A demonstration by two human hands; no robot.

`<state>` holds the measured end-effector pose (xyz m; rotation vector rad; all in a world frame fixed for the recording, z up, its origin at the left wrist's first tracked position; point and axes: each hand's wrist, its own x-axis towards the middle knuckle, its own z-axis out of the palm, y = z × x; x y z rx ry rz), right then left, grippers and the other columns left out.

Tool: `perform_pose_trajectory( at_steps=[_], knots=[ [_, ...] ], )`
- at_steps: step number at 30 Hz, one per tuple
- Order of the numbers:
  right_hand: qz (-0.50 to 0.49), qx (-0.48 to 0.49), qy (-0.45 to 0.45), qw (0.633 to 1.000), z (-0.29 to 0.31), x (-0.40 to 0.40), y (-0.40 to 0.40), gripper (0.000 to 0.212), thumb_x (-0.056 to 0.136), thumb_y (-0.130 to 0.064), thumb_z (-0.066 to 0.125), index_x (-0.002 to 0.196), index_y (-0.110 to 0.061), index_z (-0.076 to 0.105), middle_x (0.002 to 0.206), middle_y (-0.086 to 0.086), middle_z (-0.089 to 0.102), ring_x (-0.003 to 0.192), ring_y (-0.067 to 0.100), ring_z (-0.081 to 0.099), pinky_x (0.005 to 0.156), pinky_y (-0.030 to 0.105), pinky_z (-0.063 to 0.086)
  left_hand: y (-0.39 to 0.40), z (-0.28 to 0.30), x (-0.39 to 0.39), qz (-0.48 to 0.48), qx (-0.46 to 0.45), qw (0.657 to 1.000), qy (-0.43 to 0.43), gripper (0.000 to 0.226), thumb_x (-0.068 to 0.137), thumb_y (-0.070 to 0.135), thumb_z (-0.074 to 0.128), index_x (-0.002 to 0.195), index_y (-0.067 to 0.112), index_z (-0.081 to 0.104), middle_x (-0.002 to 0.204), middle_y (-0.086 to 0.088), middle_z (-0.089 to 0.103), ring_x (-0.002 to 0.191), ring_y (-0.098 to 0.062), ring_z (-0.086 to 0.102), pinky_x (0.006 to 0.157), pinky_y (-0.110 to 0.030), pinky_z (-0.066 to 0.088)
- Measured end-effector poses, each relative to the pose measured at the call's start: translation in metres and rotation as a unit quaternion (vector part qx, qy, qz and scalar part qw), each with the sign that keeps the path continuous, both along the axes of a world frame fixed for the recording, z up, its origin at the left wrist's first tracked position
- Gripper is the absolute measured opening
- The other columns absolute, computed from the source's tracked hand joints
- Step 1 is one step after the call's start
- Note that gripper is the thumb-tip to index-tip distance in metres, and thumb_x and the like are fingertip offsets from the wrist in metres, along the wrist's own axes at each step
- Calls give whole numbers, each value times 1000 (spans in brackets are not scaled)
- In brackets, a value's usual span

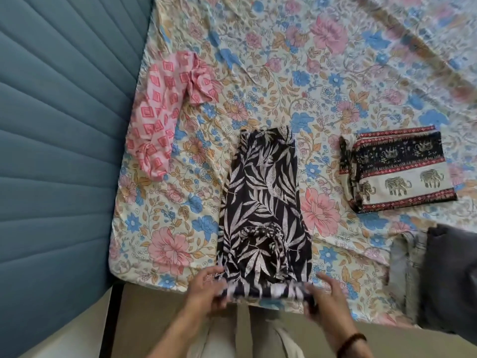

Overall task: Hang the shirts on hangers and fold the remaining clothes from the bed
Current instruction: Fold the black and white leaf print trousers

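Observation:
A black garment with a white leaf print (263, 202) lies lengthwise on the flowered bed sheet (284, 73), folded into a long strip. Its near end is at the bed's front edge. My left hand (206, 288) grips the near left corner of that end and my right hand (327, 298) grips the near right corner, with the hem bunched between them. A pink garment with a red diamond print (162, 109) lies crumpled at the left, by the headboard. A folded elephant-print cloth (397, 169) rests to the right.
A blue padded headboard (59, 151) runs along the left side. At the right front edge of the bed lie a grey garment (451, 277) and a pale denim piece (405, 275). Beige floor shows below the bed edge.

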<state>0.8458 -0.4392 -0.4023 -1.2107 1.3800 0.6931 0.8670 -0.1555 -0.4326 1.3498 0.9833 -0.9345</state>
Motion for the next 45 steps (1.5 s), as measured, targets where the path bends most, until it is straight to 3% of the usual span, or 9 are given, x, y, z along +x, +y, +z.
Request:
perform_pose_trajectory(
  at_steps=[5, 9, 15, 17, 20, 25, 31, 36, 45],
  knots=[
    [-83, 30, -98, 991, -19, 113, -9, 27, 100, -16, 64, 121, 1, 63, 116, 26, 69, 75, 21, 68, 58, 24, 59, -11, 6, 117, 199, -101, 975, -25, 28, 101, 7, 55, 121, -9, 64, 102, -27, 71, 81, -28, 70, 75, -35, 61],
    [76, -114, -186, 973, -52, 153, 12, 45, 101, -29, 64, 141, -10, 52, 125, 19, 67, 93, 18, 70, 68, 25, 60, -27, -26, 155, -11, 44, 987, -155, 49, 104, 33, 55, 149, 22, 40, 124, -13, 66, 93, -27, 73, 86, -43, 62],
    [731, -280, -213, 585, -103, 74, 36, 107, 66, -30, 92, 157, -31, 36, 158, 19, 41, 141, 43, 46, 113, 65, 38, -55, -64, 83, -626, 259, 657, -331, 94, 88, 45, 75, 158, 41, 12, 163, -1, 16, 151, -25, 17, 125, -50, 12],
    [768, -285, -194, 540, -109, 69, 29, 101, 62, -4, 76, 155, -28, 45, 152, 25, 49, 130, 48, 56, 104, 66, 47, -50, -79, 72, -643, 258, 645, -323, 98, 92, 17, 70, 160, 38, 2, 167, -2, 2, 155, -28, 7, 125, -49, -2],
    [783, -309, -200, 502, -109, 81, 19, 88, 65, 1, 78, 146, -22, 54, 137, 24, 61, 114, 42, 66, 86, 54, 61, -41, -86, 85, -617, 250, 642, -379, 79, 91, 17, 68, 157, 28, 25, 158, -3, 36, 144, -23, 36, 125, -41, 24],
    [749, -229, -214, 584, -68, 137, 12, 39, 97, -4, 56, 132, -21, 62, 115, -1, 68, 96, 14, 63, 84, 24, 59, -31, -62, 155, -613, 111, 712, -325, 38, 95, 23, 56, 133, 16, 60, 105, -3, 70, 90, -18, 69, 87, -35, 62],
    [575, -115, -225, 778, -6, 291, -17, 34, 99, -13, 64, 132, -20, 60, 111, 1, 67, 69, 18, 68, 53, 20, 57, -28, -18, 303, -450, 88, 832, -312, 40, 97, 31, 67, 135, 21, 60, 132, -9, 64, 101, -12, 62, 92, -39, 55],
    [489, -384, -292, 727, -25, 366, -10, 41, 98, -26, 66, 137, -19, 55, 135, 11, 56, 124, 28, 53, 109, 44, 47, -35, -32, 369, -108, 273, 899, -325, 46, 98, 49, 63, 133, 19, 57, 117, 0, 68, 74, 4, 55, 61, -18, 48],
    [579, -302, -170, 738, -107, 294, 58, 69, 102, -65, 39, 161, -35, 21, 162, 25, 23, 145, 48, 31, 118, 56, 31, -77, -80, 294, -160, 255, 948, -105, 93, 81, 51, 82, 148, 12, 32, 145, -15, 50, 124, -31, 57, 84, -32, 47]
  ],
)
